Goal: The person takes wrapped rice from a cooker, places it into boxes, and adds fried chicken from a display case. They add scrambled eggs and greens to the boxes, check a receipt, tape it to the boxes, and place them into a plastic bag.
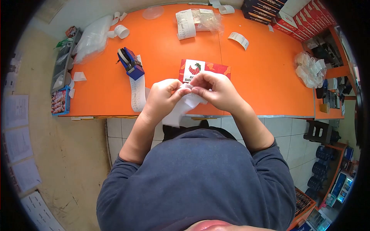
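Close together over the front edge of the orange table, both hands pinch the gathered top of a thin white plastic bag (176,112). My left hand (163,96) has thumb and index finger pressed together on its left side. On the other side, my right hand (215,90) pinches with curled fingers. The bag's lower part hangs down to the left, past the table edge. Just beyond my fingers lies a red box (216,69) with a white logo panel, partly covered by my hands. Left of them, a long printed receipt (137,92) runs beneath a blue tape dispenser (134,69).
Along the back of the orange table (266,77) lie a clear-wrapped package (206,20) and a receipt (239,40). Stacked boxes (314,19) fill the back right corner, with a crumpled plastic bag (310,69) nearer. Clear plastic bags (93,38) and a blue basket (61,101) sit left.
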A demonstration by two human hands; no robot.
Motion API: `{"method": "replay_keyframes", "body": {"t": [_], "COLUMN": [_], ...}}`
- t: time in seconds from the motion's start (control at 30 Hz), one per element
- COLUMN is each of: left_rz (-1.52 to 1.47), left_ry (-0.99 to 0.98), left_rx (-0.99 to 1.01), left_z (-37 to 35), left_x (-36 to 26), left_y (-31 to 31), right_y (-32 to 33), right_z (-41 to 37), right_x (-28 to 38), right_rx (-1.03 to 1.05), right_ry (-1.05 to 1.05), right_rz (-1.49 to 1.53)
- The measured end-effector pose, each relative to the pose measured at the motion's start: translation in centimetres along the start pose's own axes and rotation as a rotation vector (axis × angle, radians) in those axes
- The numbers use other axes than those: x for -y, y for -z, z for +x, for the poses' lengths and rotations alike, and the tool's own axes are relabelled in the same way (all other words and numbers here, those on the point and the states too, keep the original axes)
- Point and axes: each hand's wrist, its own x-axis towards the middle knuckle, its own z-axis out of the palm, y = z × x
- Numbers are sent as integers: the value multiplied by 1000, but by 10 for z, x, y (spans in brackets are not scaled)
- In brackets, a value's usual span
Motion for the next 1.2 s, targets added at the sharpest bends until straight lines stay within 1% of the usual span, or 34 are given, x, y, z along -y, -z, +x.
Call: {"method": "replay_keyframes", "body": {"t": [0.03,0.07,0.1,0.13,0.17,0.2,0.27,0.3,0.37,0.43,0.47,0.53,0.57,0.6,0.63,0.7,0.73,0.77,0.8,0.83,0.9,1.03,1.07,1.13,1.17,1.2], "left_rz": [-124,-121,-51,21,93,73,35,16,88,139,104,42,11,-46,-106,-160,-186,-255,-255,-256,-137,0,-34,-103,-132,-163], "left_ry": [75,-22,-18,-16,-15,44,77,96,40,6,-1,2,6,15,24,20,85,116,143,169,199,243,196,99,96,92], "left_rx": [14,15,58,101,143,151,174,186,173,145,134,88,103,108,113,130,176,168,171,175,191,159,171,199,176,154], "left_z": [-2,-4,-4,-4,-4,-4,-7,-8,-9,-10,-10,-14,-17,-20,-24,-31,-36,-40,-43,-46,-50,-55,-56,-57,-57,-56], "left_x": [1,2,2,0,-1,0,-1,-2,-2,-1,1,5,5,5,4,12,13,16,18,19,23,32,35,43,46,49], "left_y": [-1,-4,-4,-3,-3,-3,-3,-4,-6,-10,-13,-19,-21,-22,-24,-29,-30,-32,-33,-33,-29,-21,-18,-13,-11,-10], "right_y": [2,4,6,5,7,11,17,17,15,13,12,15,16,16,13,8,5,3,1,-2,-7,-17,-19,-29,-34,-34], "right_z": [-1,-2,-3,-3,-4,-4,-5,-5,-7,-8,-8,-10,-9,-9,-13,-16,-18,-20,-21,-21,-21,-15,-14,-12,-10,-7], "right_x": [-1,-3,-5,-4,-6,-9,-10,-10,-11,-14,-16,-25,-32,-38,-39,-53,-55,-55,-54,-55,-56,-54,-60,-63,-63,-53], "right_rx": [40,81,120,108,112,116,109,111,118,190,228,231,247,242,208,120,125,126,123,146,187,219,226,235,235,300], "right_ry": [-31,-63,-93,-43,-71,-98,-147,-141,-130,-227,-275,-286,-289,-237,-252,-277,-318,-360,-405,-404,-399,-352,-376,-293,-252,-341], "right_rz": [-39,-77,-115,-148,-183,-219,-274,-211,-83,7,53,59,64,-20,-61,26,38,49,57,6,-97,-120,-26,62,104,147]}}
